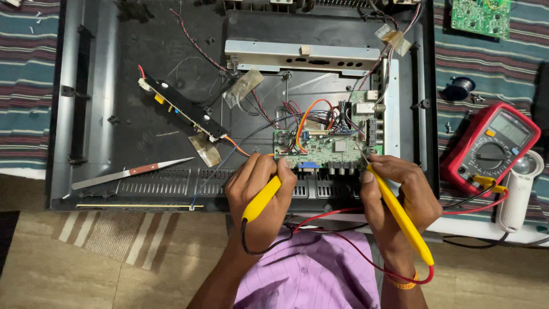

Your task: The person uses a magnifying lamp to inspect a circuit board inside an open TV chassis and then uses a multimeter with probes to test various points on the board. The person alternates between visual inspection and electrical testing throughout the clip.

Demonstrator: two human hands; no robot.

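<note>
Left hand (258, 191) clenched around a yellow probe (261, 199), fingers wrapped over its upper part, black lead trailing from its lower end toward the purple shirt (311, 274). Probe tip hidden behind the fingers, right at the lower left edge of the green circuit board (326, 147)

Right hand (400, 197) grasping a second yellow probe (400, 214) like a pen, thin metal tip slanting up and left onto the lower right part of the same board, red lead running from its rear end past the wrist with an orange band (403, 283)

Green circuit board lying inside the opened black casing (143, 114), just above both hands, with orange, red and black wires bunched over its top. Silver metal bracket (300, 57) above the board; narrow black strip board (180, 109) tilted to the left of it, well apart

Knife with a wooden handle (134, 171) resting on the casing's lower left, well away from the left hand

Red multimeter (490, 147) to the right of the casing on a striped cloth (26, 86), leads plugged in at its lower edge. White cylindrical object (517, 189) just beside the meter. Small green board (480, 16) at top right, spool of solder (459, 87) below it
</note>
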